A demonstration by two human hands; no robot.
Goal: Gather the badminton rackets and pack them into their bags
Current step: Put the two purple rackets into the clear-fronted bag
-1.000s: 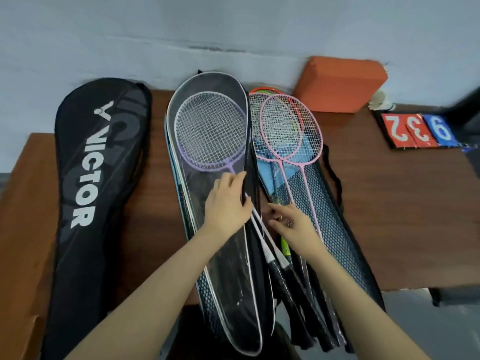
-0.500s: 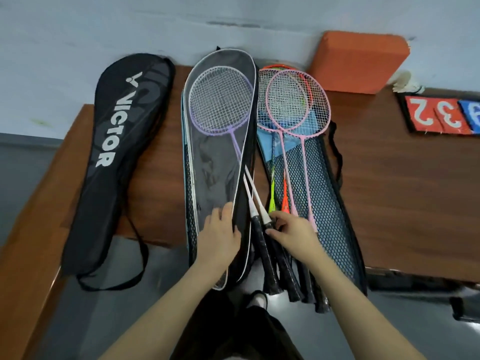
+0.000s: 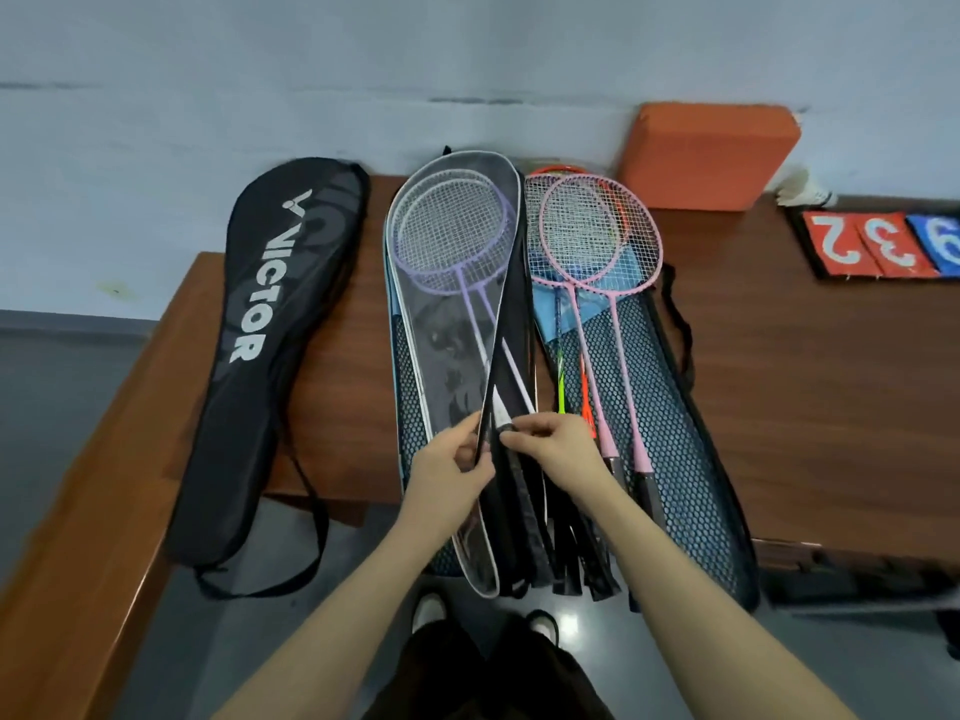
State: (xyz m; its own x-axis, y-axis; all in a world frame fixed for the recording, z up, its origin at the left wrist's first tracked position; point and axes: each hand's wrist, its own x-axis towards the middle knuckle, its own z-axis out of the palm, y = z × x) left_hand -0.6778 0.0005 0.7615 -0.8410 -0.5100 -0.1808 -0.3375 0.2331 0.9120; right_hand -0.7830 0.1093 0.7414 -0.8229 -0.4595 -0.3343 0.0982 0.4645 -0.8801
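Black bag (image 3: 270,356) (white lettering), lilac rackets (image 3: 451,228), pink rackets (image 3: 602,236), perhaps orange behind, orange block (image 3: 706,153).

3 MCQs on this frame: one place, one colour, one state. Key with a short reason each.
1. Where does the black VICTOR bag lie?
A. left of the clear-fronted bag
B. on the orange block
C. under the score cards

2. What colour are the rackets inside the clear-fronted bag?
A. green
B. purple
C. yellow

3. What is the left hand doing?
A. resting flat on the table
B. lifting the orange block
C. pinching the clear-fronted bag's edge

Key: 1 A, it lies at the table's left end, apart from the other bags. 2 B, purple rackets show through the clear front. 3 C, its fingers close on the edge, facing the right hand.
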